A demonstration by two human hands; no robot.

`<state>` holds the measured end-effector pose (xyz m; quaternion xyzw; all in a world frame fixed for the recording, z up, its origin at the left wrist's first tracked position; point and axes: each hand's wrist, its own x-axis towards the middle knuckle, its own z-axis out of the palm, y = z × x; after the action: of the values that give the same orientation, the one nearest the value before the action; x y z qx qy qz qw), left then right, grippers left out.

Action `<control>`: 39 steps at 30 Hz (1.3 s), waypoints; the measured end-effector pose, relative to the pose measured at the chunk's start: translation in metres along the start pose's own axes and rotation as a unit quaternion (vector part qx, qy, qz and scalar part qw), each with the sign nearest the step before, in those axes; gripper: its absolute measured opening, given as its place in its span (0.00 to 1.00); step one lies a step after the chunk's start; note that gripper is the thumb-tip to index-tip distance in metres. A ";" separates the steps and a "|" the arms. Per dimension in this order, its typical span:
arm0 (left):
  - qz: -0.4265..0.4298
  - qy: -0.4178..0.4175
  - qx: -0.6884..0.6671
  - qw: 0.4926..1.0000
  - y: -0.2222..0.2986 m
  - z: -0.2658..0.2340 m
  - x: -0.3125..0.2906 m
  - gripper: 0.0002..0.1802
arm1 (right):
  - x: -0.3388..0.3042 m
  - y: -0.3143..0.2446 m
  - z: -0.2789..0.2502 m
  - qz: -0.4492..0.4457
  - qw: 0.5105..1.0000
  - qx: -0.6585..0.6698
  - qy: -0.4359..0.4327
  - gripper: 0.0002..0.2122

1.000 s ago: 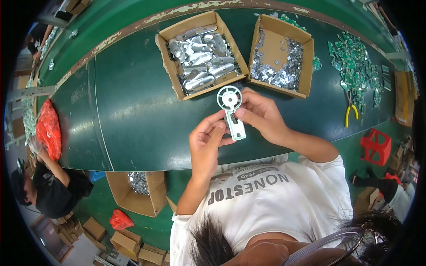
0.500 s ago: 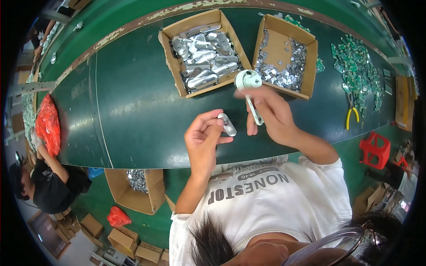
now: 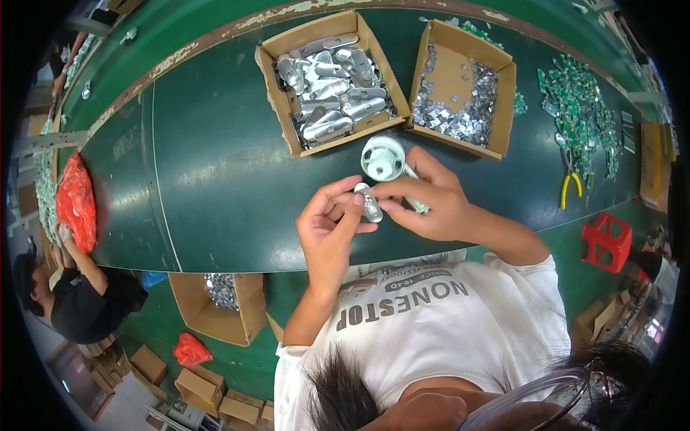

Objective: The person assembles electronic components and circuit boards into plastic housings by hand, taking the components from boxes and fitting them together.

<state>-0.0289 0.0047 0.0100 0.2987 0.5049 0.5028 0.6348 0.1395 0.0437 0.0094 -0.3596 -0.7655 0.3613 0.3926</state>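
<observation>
My left hand pinches a small oblong silver metal piece just above the dark green table. My right hand grips a white round disc-headed tool by its thin handle, and its fingertips touch the same metal piece. Both hands meet in front of two open cardboard boxes. The left box holds several oblong silver parts. The right box holds many small shiny metal bits.
Green circuit boards and yellow-handled pliers lie at the table's right. A red plastic stool stands below them. A red bag sits at the left edge, near another person. A cardboard box stands on the floor.
My right hand reached toward the right box with the white tool, then came back. It now meets my left hand at the metal piece.
</observation>
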 end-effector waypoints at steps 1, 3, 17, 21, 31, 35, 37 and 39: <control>0.008 -0.004 0.005 1.000 -0.001 -0.001 -0.001 0.13 | -0.002 0.001 -0.001 -0.042 0.995 -0.089 -0.027 0.12; 0.020 -0.003 0.003 1.000 -0.003 -0.002 -0.002 0.13 | -0.003 0.006 0.003 -0.097 0.989 -0.112 -0.015 0.13; 0.031 0.000 -0.027 0.999 -0.010 0.002 0.000 0.16 | 0.000 0.008 0.007 -0.109 0.978 -0.171 0.041 0.11; 0.049 -0.018 -0.019 0.998 -0.012 0.001 0.000 0.17 | -0.002 0.006 0.009 -0.084 0.983 -0.156 0.043 0.10; 0.048 -0.025 -0.034 0.998 -0.016 0.000 0.001 0.16 | -0.004 0.005 0.008 0.011 0.997 -0.074 0.035 0.09; 0.036 -0.018 -0.052 0.998 -0.015 0.001 0.000 0.17 | -0.004 0.004 0.010 -0.008 0.994 -0.095 0.046 0.09; 0.044 -0.020 -0.056 0.997 -0.017 0.001 0.000 0.17 | -0.005 0.005 0.011 -0.008 0.995 -0.090 0.046 0.09; 0.041 -0.020 -0.053 0.998 -0.016 0.001 0.000 0.17 | -0.005 0.005 0.009 -0.007 0.995 -0.084 0.046 0.09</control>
<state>-0.0225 -0.0004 -0.0037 0.2954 0.4515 0.5486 0.6387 0.1351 0.0391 -0.0001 -0.4022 -0.7770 0.2759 0.3981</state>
